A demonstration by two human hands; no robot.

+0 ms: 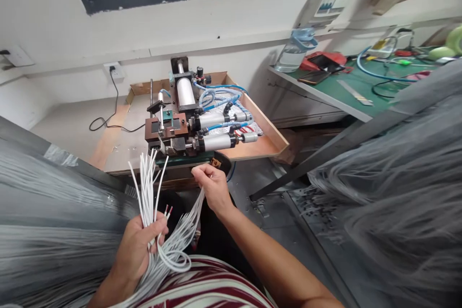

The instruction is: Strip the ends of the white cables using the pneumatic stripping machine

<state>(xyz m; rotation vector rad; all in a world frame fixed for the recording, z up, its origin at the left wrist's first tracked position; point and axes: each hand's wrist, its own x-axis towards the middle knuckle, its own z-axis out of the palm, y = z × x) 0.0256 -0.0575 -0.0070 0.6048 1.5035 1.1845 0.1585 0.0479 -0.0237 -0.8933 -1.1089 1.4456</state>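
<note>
My left hand [139, 245] is closed round a bundle of white cables [147, 187] whose cut ends fan upward toward the machine. My right hand [212, 185] is closed in a pinch on a few of the same white cables, just below the front edge of the board. A small pneumatic wire-stripping machine [187, 120] with silver cylinders and blue air hoses stands on a wooden tray [270, 139] right above both hands. The cables loop down onto my striped shirt [216, 288].
Large heaps of white cable lie at left [46, 211] and right [400, 192]. A green-topped bench [346, 86] at right carries a water bottle [294, 50], a phone, tools and hoses. A black power cord [108, 120] runs to a wall socket.
</note>
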